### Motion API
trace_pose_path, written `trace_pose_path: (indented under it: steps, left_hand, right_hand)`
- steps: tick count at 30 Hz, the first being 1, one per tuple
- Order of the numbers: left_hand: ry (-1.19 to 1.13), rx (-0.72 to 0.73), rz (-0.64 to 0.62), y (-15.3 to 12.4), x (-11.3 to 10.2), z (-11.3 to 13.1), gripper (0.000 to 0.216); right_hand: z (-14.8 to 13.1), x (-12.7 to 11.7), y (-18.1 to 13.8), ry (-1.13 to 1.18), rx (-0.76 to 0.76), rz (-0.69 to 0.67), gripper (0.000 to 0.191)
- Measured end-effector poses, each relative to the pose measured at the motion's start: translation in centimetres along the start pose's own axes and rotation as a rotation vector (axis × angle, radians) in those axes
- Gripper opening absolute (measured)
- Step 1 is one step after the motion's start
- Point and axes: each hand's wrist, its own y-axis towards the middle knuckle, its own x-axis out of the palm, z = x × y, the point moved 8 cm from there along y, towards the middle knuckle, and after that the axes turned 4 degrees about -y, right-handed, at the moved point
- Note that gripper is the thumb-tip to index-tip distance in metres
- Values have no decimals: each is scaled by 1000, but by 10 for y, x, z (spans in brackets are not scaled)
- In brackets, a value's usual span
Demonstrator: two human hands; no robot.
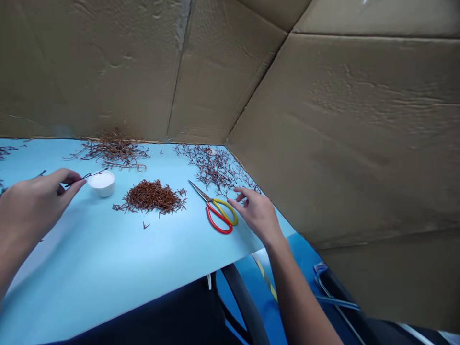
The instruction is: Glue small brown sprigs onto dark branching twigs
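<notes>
The left hand (36,206) pinches a thin dark twig (88,176) between its fingertips, just left of a white cup (101,183). Right of the cup lies a heap of short brown pieces (151,196), then scissors (212,221), untouched. Further right, the right hand (257,215) hovers with fingers apart, just beside the scissors and near a spread of dark twigs (215,167). Long brown twigs (115,153) lie behind the cup.

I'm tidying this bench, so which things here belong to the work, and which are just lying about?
In the work: left hand pinching a dark twig; right hand; red-and-yellow scissors; white cup; cut brown twig pile; dark branches; brown branches.
Just lying about: cardboard lining; black curved frame.
</notes>
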Motion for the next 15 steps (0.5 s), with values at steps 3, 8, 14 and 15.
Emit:
trace_pose_path:
  steps: [3,8,14,15]
  left_hand:
    - [20,11,21,-1,-9,8,59]
    - [28,52,-12,-1,-9,10,59]
    - [-65,85,24,0,-8,12,46]
    - [-83,88,59,0,-8,11,41]
  right_hand:
    - [-24,12,-26,42,-111,-73,36]
    - [-50,31,-53,26,-214,-154,42]
    - [-62,29,-41,72,-142,-295,36]
    - [-69,28,-37,74,-135,-295,36]
